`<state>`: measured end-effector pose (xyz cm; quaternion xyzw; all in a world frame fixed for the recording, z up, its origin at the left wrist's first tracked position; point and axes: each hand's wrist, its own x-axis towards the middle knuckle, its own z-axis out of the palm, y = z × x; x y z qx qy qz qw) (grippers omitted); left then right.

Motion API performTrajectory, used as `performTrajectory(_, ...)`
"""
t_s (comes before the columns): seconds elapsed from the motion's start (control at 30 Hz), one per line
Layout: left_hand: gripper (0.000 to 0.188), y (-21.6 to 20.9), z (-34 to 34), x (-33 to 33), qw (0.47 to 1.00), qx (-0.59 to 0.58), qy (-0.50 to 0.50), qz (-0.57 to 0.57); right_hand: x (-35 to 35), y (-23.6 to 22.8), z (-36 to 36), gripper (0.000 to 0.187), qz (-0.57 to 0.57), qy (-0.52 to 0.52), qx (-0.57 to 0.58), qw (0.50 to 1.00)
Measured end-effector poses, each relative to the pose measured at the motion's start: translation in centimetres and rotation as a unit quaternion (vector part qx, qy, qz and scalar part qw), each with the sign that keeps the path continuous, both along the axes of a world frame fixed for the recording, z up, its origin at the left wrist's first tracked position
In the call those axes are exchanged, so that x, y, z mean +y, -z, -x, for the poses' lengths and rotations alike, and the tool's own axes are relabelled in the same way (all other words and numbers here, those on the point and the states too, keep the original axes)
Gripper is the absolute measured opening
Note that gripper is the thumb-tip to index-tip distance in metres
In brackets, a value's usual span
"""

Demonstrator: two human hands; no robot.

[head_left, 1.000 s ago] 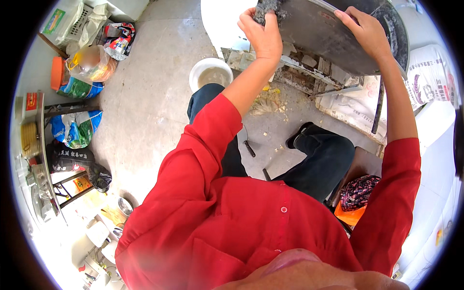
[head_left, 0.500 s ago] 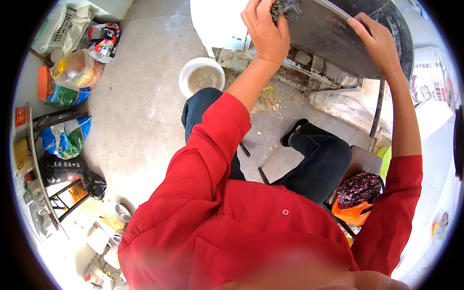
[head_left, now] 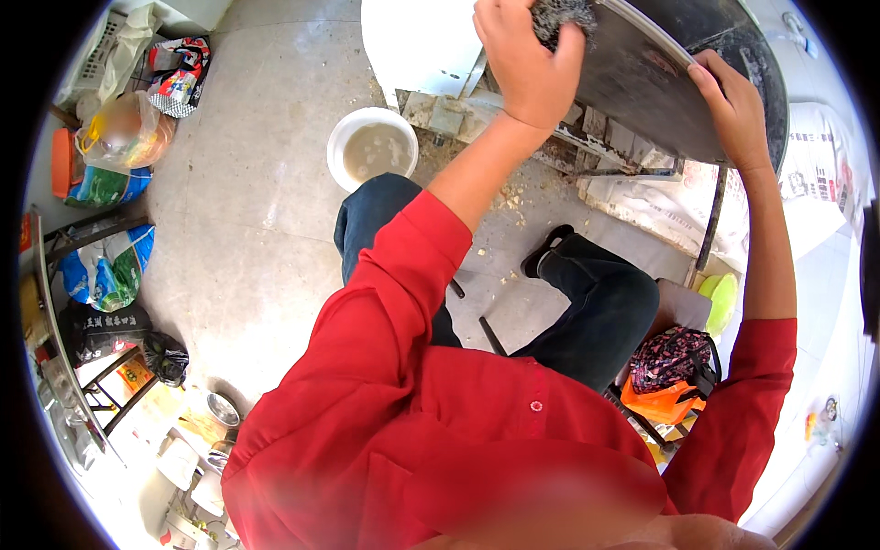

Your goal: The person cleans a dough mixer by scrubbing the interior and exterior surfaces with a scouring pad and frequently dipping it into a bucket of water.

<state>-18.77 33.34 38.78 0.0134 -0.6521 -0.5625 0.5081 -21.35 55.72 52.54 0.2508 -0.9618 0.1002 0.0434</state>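
Observation:
My left hand (head_left: 532, 69) is closed around a grey steel wool scrubber (head_left: 566, 20) at the top of the view. The scrubber lies at the edge of a large, dark, rounded metal plate (head_left: 632, 92) with a pale rim, which is tilted up. My right hand (head_left: 736, 108) grips that rim farther to the right, thumb on the near side and fingers mostly hidden behind. Past the plate is a bigger black round surface (head_left: 756, 69), partly covered by it.
A white bucket (head_left: 335, 151) of cloudy water stands on the floor by my left knee. Below the plate is a dirty frame (head_left: 522, 124) with crumbs around it. Bags (head_left: 115, 266) and a shelf line the left side. A patterned bag (head_left: 674, 359) sits at my right.
My left hand and the scrubber have shifted slightly right and down. My right hand keeps its grip on the rim, a little lower in view. The whole view has shifted slightly.

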Motion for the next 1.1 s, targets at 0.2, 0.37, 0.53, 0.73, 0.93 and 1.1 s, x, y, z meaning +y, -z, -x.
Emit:
performTrajectory(0.2,0.061,-0.2,-1.6,0.6,0.997,0.033,-0.014,0.066,-0.2,-0.1,0.2,0.048,-0.009,-0.002,0.002,1.000)
performTrajectory(0.37,0.027,-0.6,-0.1,0.7,0.994,0.015,0.024,-0.107,-0.2,-0.1,0.1,0.048,-0.016,0.006,-0.002,1.000)
performTrajectory(0.53,0.021,-1.1,-0.5,0.1,0.998,0.036,-0.002,-0.046,0.0,0.1,0.0,0.047,-0.010,0.000,0.010,1.000)
performTrajectory(0.73,0.017,7.4,-0.2,0.1,0.999,-0.035,-0.031,0.019,-0.3,-0.2,0.4,0.046,-0.004,0.005,-0.001,1.000)
performTrajectory(0.93,0.016,2.2,0.4,-0.1,0.997,0.066,-0.024,0.008,0.2,-0.1,0.1,0.046,0.002,0.015,-0.004,1.000)
performTrajectory(1.1,0.015,4.8,0.6,-1.2,0.999,0.021,-0.025,0.043,-0.2,-0.1,0.5,0.047,-0.006,0.011,-0.007,1.000)
